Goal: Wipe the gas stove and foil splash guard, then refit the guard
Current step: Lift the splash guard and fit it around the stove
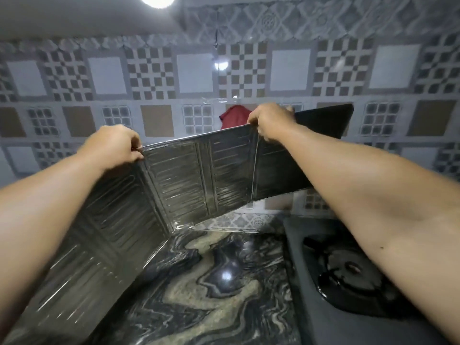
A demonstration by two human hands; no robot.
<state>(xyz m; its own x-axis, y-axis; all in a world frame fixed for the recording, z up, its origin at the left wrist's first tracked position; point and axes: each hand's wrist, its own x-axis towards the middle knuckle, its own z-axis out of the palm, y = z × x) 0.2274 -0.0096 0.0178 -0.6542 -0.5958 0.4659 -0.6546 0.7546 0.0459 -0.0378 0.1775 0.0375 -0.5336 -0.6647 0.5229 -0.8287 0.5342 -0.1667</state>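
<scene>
A folding splash guard of ribbed silver foil panels (179,180) is held up over a countertop of dark marble with swirling cream veins (219,295). The left hand (114,145) pinches the guard's top edge at the fold between the left panel and the middle ones, fingers curled over the rim. The right hand (271,122) grips the top edge farther right, at the crease where the last panel begins — fingers bent round the foil, thumb side toward the camera. Both forearms reach forward from the lower corners of the view.

The guard is opened into an angled screen: its left panel runs back toward the camera along the left, its lower edge close to or on the marble, though I cannot tell whether it touches; the middle panels face the camera; the right panel, darker and partly behind the right forearm, is lifted above the counter, with tiled wall visible beneath it.

To the right, under the right forearm, sits a black gas stove (353,277) with a dark burner ring and pan support, apart from the guard. Behind everything stands a wall of grey, white and brown patterned tiles (149,75). A red cloth (234,117) shows just above the guard's top edge, between the two hands, against the wall. A round ceiling light (155,0) glows at the top — its glare reflects on the marble.
</scene>
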